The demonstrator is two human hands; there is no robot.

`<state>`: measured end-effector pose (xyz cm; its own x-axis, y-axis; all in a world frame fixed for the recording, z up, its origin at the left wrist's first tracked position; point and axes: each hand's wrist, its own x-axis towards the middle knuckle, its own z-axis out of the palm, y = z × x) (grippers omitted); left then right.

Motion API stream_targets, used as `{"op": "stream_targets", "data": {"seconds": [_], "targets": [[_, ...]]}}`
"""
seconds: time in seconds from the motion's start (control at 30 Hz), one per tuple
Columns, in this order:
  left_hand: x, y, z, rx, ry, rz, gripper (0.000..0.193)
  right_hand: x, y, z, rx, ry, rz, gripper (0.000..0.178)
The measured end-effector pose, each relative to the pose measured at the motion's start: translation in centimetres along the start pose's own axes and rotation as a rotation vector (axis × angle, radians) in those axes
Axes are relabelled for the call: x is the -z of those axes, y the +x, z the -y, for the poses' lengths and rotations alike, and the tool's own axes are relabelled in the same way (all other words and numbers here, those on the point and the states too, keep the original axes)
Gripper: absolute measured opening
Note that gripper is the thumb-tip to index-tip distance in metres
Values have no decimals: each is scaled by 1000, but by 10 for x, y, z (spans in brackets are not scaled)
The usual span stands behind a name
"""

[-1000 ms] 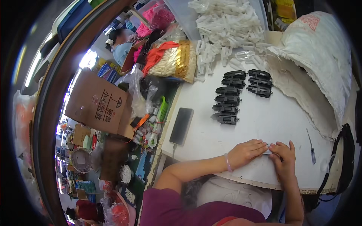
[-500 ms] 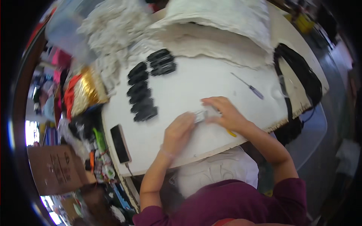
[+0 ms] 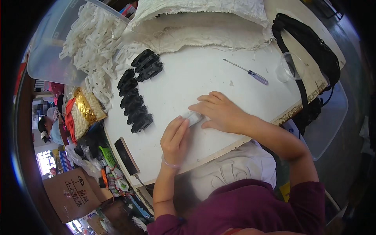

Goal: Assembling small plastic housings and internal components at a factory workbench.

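A small whitish plastic piece (image 3: 194, 118) is held just above the white table, between my two hands. My left hand (image 3: 174, 137) pinches its near left end with thumb and fingers. Curved over the other end are the fingers of my right hand (image 3: 222, 111), its thumb a little apart below. The fingers hide much of the piece, so its exact kind does not show. Left of my hands, black plastic parts (image 3: 133, 105) are lined up in a column, with more black parts (image 3: 147, 64) beside its far end.
Translucent strips (image 3: 92, 35) spill from a clear bin (image 3: 47, 58) at far left. A white woven sack (image 3: 203, 33) lies open behind. Rightward are a screwdriver (image 3: 256, 76), a clear cup (image 3: 282, 72) and a black bag (image 3: 313, 45). A corded phone (image 3: 126, 156) rests near the left edge.
Both hands and the piece sit slightly further left in the picture, as the whole view has shifted. My right fingers have closed in over the piece. A yellow thing by my right wrist no longer shows.
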<state>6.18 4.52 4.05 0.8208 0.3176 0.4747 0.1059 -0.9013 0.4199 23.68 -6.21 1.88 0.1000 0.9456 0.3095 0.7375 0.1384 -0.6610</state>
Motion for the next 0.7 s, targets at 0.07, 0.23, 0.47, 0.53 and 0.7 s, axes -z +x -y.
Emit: {"op": "stream_targets", "data": {"seconds": [0.07,0.23,0.47,0.53,0.7], "targets": [[0,0,1,24,-11,2,25,-2,0,-1,1,-1,-6,59],[-2,-1,1,28,8,15,27,-2,1,0,11,-35,-22,58],[2,2,-2,82,-36,65,28,5,0,0,-58,61,-7,57],[2,3,-1,51,0,67,29,11,1,1,-131,128,-22,55],[6,3,-3,51,49,109,32,12,-2,1,-130,149,-14,53]]}}
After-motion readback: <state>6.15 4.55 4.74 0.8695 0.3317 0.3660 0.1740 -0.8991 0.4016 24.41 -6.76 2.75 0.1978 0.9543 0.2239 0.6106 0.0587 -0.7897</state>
